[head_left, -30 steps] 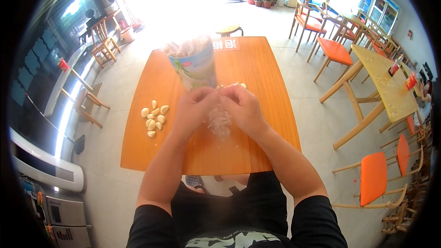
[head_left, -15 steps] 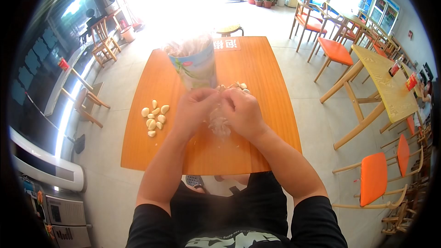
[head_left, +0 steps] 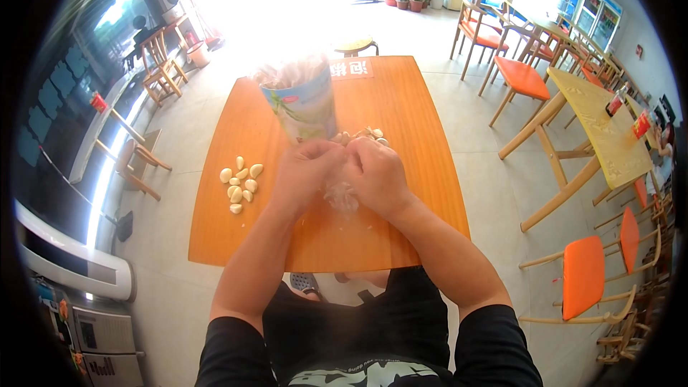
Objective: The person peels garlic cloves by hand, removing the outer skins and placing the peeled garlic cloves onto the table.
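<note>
My left hand (head_left: 309,168) and my right hand (head_left: 378,172) meet over the middle of the wooden table (head_left: 423,208), fingers closed in a pinch, tips close together. Whatever lies between the fingertips is hidden by them. Just beneath, a heap of pale, papery garlic skins (head_left: 342,196) rests on the wood. Beyond my right hand are unpeeled garlic cloves (head_left: 374,133), partly covered by it. A group of peeled garlic cloves (head_left: 239,185) lies left of my left hand. Behind my hands stands a blue and white patterned container (head_left: 304,109) with a clear plastic bag (head_left: 287,70) at its top.
A sign with red characters (head_left: 351,69) lies at the table's far edge. Past it stands a round stool (head_left: 356,46). To the right are a yellow table (head_left: 598,122) and chairs with orange seats (head_left: 522,79). A wooden chair (head_left: 163,64) stands at the left.
My hands stay together in nearly the same place, with only a slight shift of the fingers. The garlic cloves and the container have not visibly moved.
</note>
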{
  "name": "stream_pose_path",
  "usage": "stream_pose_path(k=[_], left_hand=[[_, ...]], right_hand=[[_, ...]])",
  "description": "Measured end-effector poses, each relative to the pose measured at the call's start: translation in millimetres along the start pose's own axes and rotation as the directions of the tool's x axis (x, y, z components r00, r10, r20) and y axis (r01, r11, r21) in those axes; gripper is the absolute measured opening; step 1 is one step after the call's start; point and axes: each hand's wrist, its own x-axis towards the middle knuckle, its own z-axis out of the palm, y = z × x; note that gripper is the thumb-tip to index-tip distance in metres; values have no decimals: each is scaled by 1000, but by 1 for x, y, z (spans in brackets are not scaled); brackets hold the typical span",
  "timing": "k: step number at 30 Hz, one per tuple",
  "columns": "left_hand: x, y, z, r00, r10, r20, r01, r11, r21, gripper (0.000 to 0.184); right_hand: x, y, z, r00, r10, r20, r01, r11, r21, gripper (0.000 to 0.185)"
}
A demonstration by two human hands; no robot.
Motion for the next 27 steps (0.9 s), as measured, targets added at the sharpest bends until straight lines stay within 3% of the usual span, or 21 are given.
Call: stream_pose_path(k=[4,12,17,21,23,27], left_hand=[[1,-1,-1,1000,-10,18,11,1000,-28,18],[-1,2,1,999,3,33,-1,997,-74,17],[-2,4,-2,999,-23,35,18,990,142,15],[-6,16,1,996,-57,62,47,986,161,15],[-5,20,-2,1000,-23,22,25,996,-89,16],[0,14,-10,995,14,-99,-34,980,-197,16]], right_hand=[[0,-2,-1,998,53,16,-54,998,38,9],[0,1,0,998,-58,-1,58,997,-57,9],[2,4,-2,1000,-16,-22,14,993,-118,9],[5,12,-8,997,67,-25,-70,986,-152,8],[4,10,-9,998,29,48,-22,990,-141,7],[-2,-1,-9,972,-42,233,54,997,-48,5]])
